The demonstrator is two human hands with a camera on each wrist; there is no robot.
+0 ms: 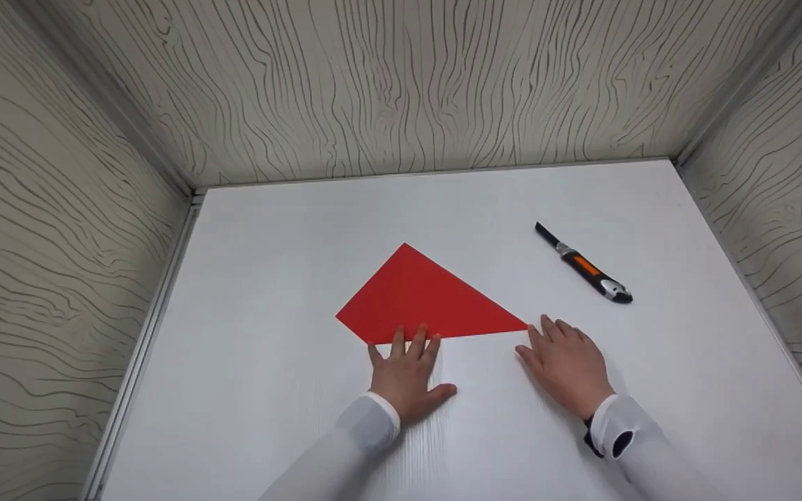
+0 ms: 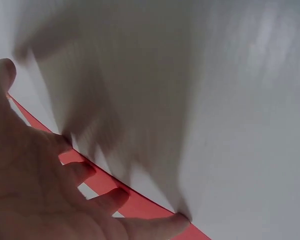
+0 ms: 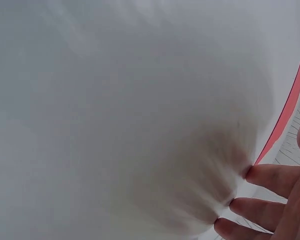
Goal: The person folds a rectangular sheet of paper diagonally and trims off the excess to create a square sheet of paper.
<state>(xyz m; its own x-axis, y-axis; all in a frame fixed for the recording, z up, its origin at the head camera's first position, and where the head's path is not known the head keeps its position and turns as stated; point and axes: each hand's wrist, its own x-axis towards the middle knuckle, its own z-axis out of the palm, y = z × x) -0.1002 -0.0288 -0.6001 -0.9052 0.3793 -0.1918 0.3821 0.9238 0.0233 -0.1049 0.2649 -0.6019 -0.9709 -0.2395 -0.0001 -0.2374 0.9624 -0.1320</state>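
The left hand [image 1: 406,379] is spread wide, thumb out to the right, its 4 fingertips along the near edge of a flat, red, 4-sided paper sheet [image 1: 429,292]. The right hand [image 1: 571,365] lies with its fingers extended, grasping nothing, the index fingertip at the sheet's right corner. The paper rests near the middle of the smooth white bench [image 1: 255,257]. Farther right lies a black, orange and silver utility knife [image 1: 585,268], blade toward the far left. Beyond stand pale walls [image 1: 401,90] with dark wood-grain lines.
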